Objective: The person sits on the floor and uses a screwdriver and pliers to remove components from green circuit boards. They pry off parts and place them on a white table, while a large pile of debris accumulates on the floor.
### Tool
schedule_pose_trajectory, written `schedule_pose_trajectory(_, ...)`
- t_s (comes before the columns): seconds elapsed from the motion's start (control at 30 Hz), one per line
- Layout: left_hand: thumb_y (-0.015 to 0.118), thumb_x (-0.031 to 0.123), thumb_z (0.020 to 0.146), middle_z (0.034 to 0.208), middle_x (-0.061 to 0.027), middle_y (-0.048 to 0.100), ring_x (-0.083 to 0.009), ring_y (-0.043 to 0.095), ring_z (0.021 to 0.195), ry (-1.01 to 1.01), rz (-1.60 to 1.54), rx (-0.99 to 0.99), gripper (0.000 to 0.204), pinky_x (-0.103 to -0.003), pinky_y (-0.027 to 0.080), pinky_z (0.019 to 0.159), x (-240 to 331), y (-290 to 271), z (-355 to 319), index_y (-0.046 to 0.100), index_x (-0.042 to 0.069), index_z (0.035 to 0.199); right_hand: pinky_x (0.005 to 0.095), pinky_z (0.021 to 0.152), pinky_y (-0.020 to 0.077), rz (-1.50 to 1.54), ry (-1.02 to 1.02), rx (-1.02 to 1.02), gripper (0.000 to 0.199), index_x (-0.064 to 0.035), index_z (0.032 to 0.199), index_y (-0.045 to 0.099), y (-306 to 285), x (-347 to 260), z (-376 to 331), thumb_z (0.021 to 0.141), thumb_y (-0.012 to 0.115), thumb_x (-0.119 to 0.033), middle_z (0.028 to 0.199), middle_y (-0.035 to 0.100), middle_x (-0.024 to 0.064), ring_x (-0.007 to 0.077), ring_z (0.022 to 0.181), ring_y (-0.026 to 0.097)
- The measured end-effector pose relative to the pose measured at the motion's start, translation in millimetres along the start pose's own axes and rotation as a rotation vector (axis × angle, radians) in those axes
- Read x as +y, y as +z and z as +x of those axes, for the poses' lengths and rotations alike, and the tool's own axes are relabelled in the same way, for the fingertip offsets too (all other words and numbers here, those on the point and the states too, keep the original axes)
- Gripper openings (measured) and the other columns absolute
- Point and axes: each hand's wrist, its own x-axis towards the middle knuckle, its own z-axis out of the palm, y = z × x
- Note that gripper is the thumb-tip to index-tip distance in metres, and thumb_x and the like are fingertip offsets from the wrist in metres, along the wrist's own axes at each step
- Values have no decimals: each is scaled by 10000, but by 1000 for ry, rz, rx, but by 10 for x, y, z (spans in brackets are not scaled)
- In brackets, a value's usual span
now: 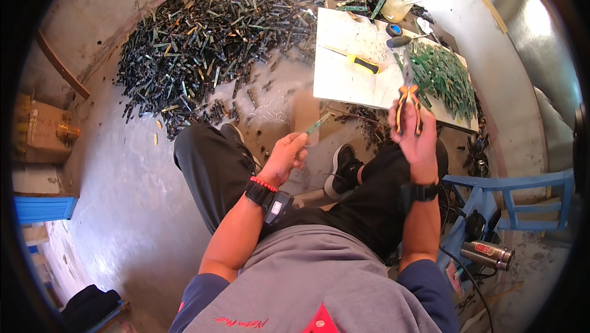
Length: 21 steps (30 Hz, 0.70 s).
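My left hand (pixel 287 156) pinches a narrow green circuit board strip (pixel 318 124) by its near end, held up in front of my knees. In my right hand (pixel 419 139) is a pair of pliers (pixel 407 104) with orange and black handles, its jaws pointing away from me. The pliers are apart from the strip. Just past them, a heap of green circuit board strips (pixel 444 81) covers the right side of a white board (pixel 332 84). A screwdriver with a yellow and black handle (pixel 364 63) lies on that board's left part.
A big pile of dark strip-like parts (pixel 209 38) spreads over the far floor. Near the board's far edge are a blue-black roll (pixel 393 30), a dark-handled tool (pixel 398 42) and a cloudy plastic cup (pixel 397 6). A blue chair (pixel 510 182) and steel flask (pixel 485 253) stand at my right.
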Motion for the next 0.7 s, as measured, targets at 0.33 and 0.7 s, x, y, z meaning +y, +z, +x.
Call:
schedule_pose_trajectory(0.33,544,304,961,598,35,471,-48,354,441,35,129,-2,238,-215,345,450,-52,132,75,558,70,917,211,469,350,174,438,-310,463,-41,1047,497,289,788,-727,666,603,-281,835,552,123,143,586,475)
schedule_pose_trajectory(0.7,541,309,958,607,38,458,-47,343,459,-1,139,24,258,-212,327,454,-76,90,58,567,55,925,410,802,490,-1710,-136,3,479,-16,1176,480,-14,925,-601,708,582,-31,1064,561,163,374,988,547)
